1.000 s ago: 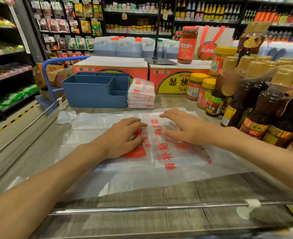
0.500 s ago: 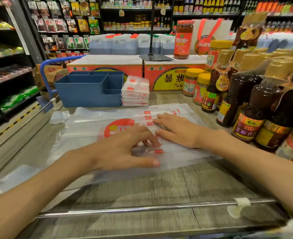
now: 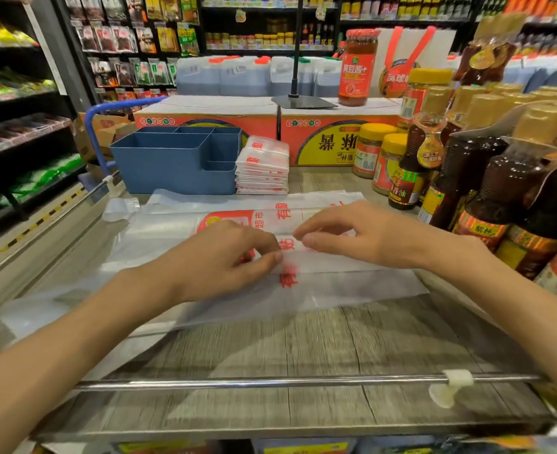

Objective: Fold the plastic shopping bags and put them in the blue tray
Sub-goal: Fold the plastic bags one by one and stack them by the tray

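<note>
Since half a second ago: both hands have gone from lying flat on the bag to curled pinches at its middle, and the near part of the bag now lies folded up toward the far edge, so the bag forms a narrower band across the counter.

Left hand (image 3: 228, 257): fingers curled, thumb and fingertips pinching the plastic shopping bag (image 3: 352, 283) close to its red print. Right hand (image 3: 352, 234): fingers curled likewise, pinching the same bag just right of the left hand; the fingertips of the two hands are nearly touching.

The bag is translucent white with red characters and a red-and-yellow logo. It lies lengthwise, left to right, on the wood-grain counter (image 3: 303, 348); its handle end extends left toward the counter's edge.

Blue tray (image 3: 172, 168): sits beyond the bag at the far left of the counter, with several compartments; no bags are visible inside from this angle. Touching its right side stands a stack of folded bags (image 3: 262, 168), on the counter, not in the tray.

Right of the work area: dark sauce bottles (image 3: 487, 178) and yellow-lidded jars (image 3: 369, 149). A metal rail (image 3: 270, 384) runs along the near edge of the counter.
</note>
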